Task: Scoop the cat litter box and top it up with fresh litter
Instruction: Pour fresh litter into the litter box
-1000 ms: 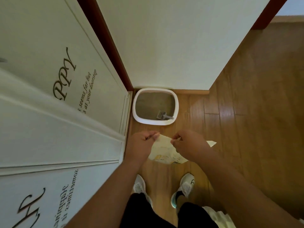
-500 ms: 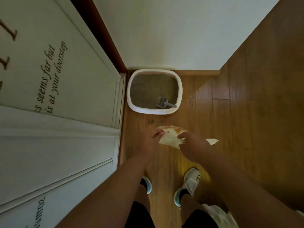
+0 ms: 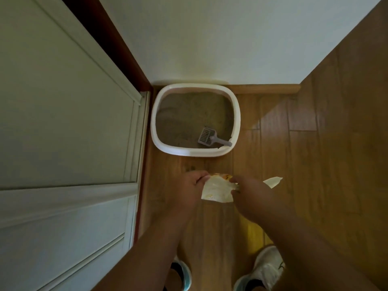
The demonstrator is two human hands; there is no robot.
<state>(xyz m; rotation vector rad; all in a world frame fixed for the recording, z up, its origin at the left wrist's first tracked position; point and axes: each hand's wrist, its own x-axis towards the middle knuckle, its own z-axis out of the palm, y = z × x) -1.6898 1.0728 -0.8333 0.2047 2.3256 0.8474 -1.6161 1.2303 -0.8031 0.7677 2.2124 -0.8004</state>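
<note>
Fingers of left hand (image 3: 190,189) and right hand (image 3: 251,195) both pinching a white bag (image 3: 217,190), near litter box (image 3: 236,114).

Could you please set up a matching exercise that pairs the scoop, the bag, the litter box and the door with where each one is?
Things:
1. scoop
2. bag
3. litter box
4. door

Places:
a. on the floor against the far wall
b. along the left side of the view
c. pinched between left hand and right hand
d. lying on the litter, handle at the near right rim

Pairs: 1-d, 2-c, 3-a, 4-b
</note>
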